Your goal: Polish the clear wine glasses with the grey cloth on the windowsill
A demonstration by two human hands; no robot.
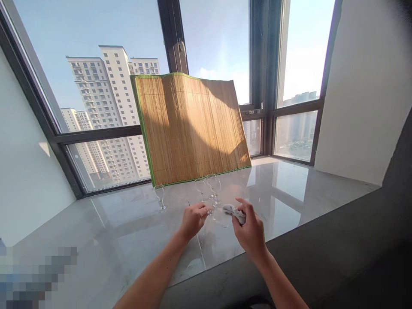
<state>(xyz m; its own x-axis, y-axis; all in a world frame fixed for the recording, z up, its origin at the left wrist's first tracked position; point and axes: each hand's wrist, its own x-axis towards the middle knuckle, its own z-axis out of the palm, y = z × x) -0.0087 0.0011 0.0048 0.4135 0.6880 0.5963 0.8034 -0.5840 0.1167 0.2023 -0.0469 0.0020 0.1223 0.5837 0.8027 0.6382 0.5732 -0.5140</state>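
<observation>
Two bare forearms reach in from the lower edge over a polished grey stone desk point(289, 193) set against a corner window point(212, 38). The left hand point(193, 219) has its fingers point(203, 210) curled closed on one end of a small clear glass point(220, 216), which is held tipped on its side just above the desk, between the two hands. The right hand point(251, 231) has its fingers point(242, 204) pinched together on a crumpled pale cloth point(232, 210), pressed against the other end of that glass. Just beyond the fingers of both hands, two empty stemmed glasses stand upright and close together on the desk, one point(200, 187) slightly left of the other point(214, 186). A third stemmed glass point(160, 197) stands alone, further off to the left of the left hand's fingers. Behind all three, well beyond the fingers, a green-edged bamboo mat point(189, 128) leans upright against the window frame, half in sun and half in shadow. High-rise blocks point(106, 86) show through the pane to the left of the mat. To the right of the right hand's fingers the desk runs to a plain white wall point(363, 86), with a dark grey ledge point(337, 257) along its near edge.
</observation>
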